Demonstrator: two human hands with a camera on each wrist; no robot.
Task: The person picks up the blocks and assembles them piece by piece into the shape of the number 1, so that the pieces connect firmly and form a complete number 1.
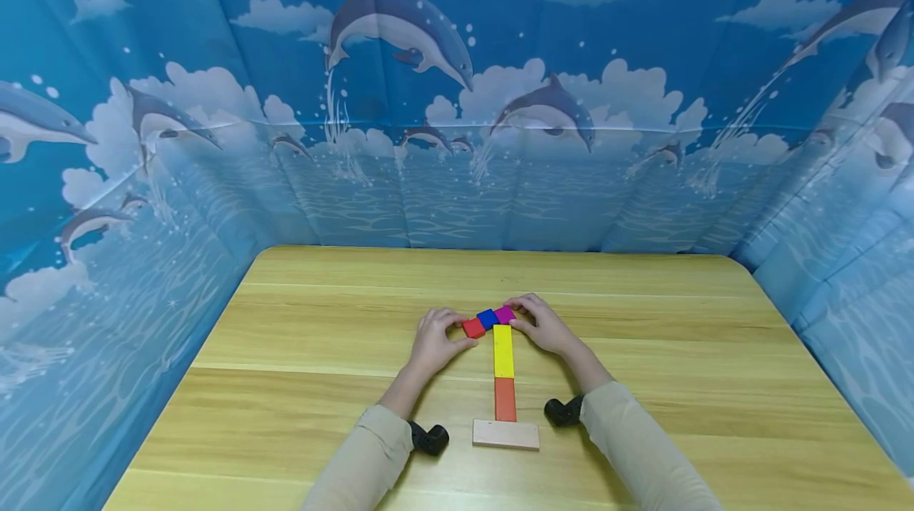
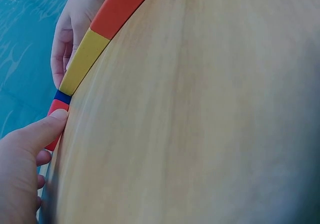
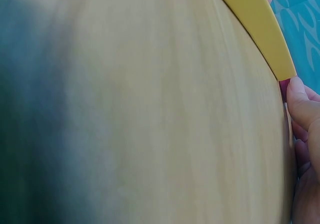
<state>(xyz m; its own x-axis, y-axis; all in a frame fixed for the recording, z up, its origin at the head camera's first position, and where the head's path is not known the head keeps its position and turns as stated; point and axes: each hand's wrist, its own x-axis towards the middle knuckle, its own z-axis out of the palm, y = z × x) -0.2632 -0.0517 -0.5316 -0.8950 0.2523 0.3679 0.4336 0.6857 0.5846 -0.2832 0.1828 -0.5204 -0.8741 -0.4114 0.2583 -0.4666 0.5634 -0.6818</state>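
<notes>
A red block [image 1: 474, 328], a blue block [image 1: 488, 319] and a magenta block [image 1: 505, 315] form a short slanted row, touching end to end. My left hand [image 1: 434, 340] pinches the red block at the row's left end; its thumb lies on the near side in the left wrist view. At the other end, the magenta block is pinched between the thumb and fingers of my right hand [image 1: 546, 327]. Just below the row lies a long yellow block [image 1: 503, 351]. An orange-red block [image 1: 505, 400] continues that line toward me, ending at a pale wooden block [image 1: 505, 435] set crosswise.
Everything lies on a wood-grain table [image 1: 300, 416]. A blue curtain [image 1: 457, 194] with dolphins hangs behind and along both sides. Dark wrist-camera mounts [image 1: 428, 439] stick out from both cuffs, close to the block line.
</notes>
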